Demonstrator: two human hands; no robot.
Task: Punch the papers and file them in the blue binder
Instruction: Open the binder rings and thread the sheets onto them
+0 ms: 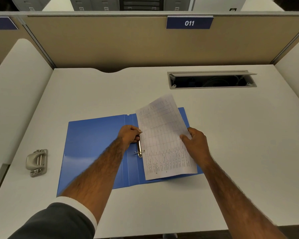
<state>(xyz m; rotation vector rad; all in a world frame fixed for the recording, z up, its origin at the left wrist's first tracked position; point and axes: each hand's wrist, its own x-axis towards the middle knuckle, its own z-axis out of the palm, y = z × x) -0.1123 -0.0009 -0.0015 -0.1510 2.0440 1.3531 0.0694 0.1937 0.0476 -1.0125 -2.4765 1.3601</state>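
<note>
Now both hands' fingers pinch the papers (164,140) by opposite edges, above the open blue binder (93,144).

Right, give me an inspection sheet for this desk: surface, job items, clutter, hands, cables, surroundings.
Surface: white desk, bare apart from the job items.
Job items: blue binder lies open; papers held tilted over its right half, at the ring clip; punch at the left, apart from the binder.
Clutter: nothing seen.
Hands: left hand at the top of the ring clip; right hand grips the papers' right edge.
Cables: some inside the open hatch.
Surroundings: beige partition with sign 011; cabinets behind.
</note>
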